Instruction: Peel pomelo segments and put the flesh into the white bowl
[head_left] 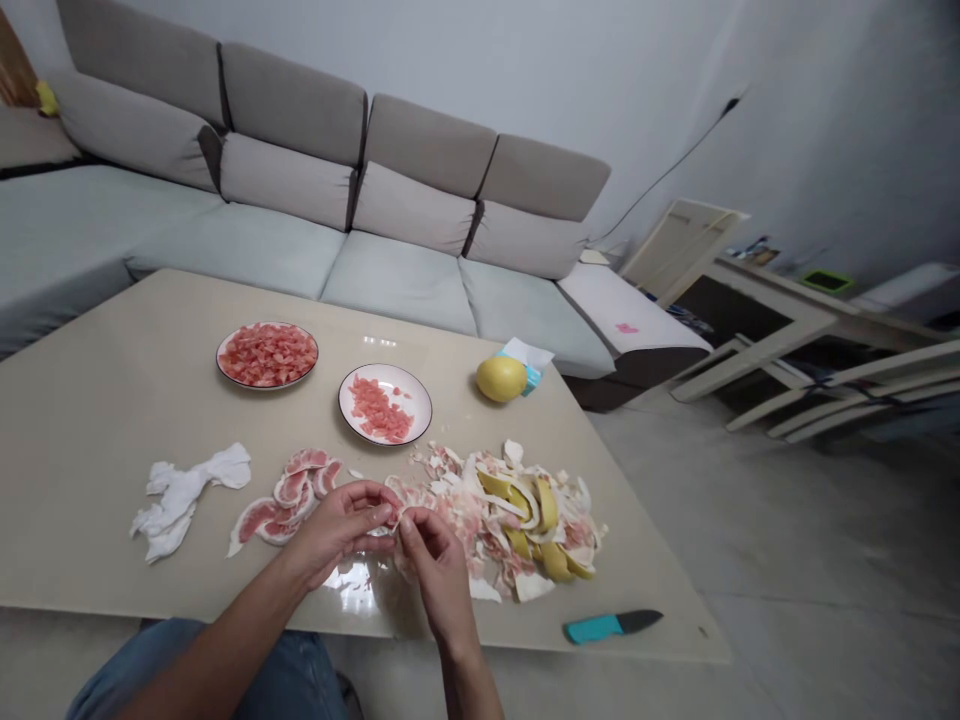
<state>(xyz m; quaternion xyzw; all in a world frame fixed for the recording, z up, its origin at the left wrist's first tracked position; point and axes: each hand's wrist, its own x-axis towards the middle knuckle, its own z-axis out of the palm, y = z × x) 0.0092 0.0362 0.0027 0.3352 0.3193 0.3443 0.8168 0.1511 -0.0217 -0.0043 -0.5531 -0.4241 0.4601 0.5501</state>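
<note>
The head view shows both hands meeting over the near half of the table [97, 400], around the middle of its near edge, with a small pink citrus piece [392, 511] between them. The left hand [349, 525] pinches it between thumb and fingers; the right hand [435, 555] has thumb and forefinger brought together at its other side, seemingly on a bit of pale skin, though the contact is too small to be sure. The step in hand looks like stripping membrane from a segment. The next move, I judge, calls for a steady left hold and a light, gradual pull from the right, so that the soft flesh does not tear. Uncovered segments [289, 495] lie just left of the left hand, nearer the near edge than the far one, and a crumpled white tissue [191, 495] rests beyond them toward the left. A heap of peel and membrane [525, 520] spreads from beside the hands toward the right edge. Farther in, the smaller plate [409, 385] carries a modest pile of flesh, while the fuller plate [238, 380] stands toward the far edge, well covered. A whole yellow fruit [501, 379] sits near the far right corner, and a teal-handled knife [600, 627] lies by the near right corner, blade toward the right edge.
</note>
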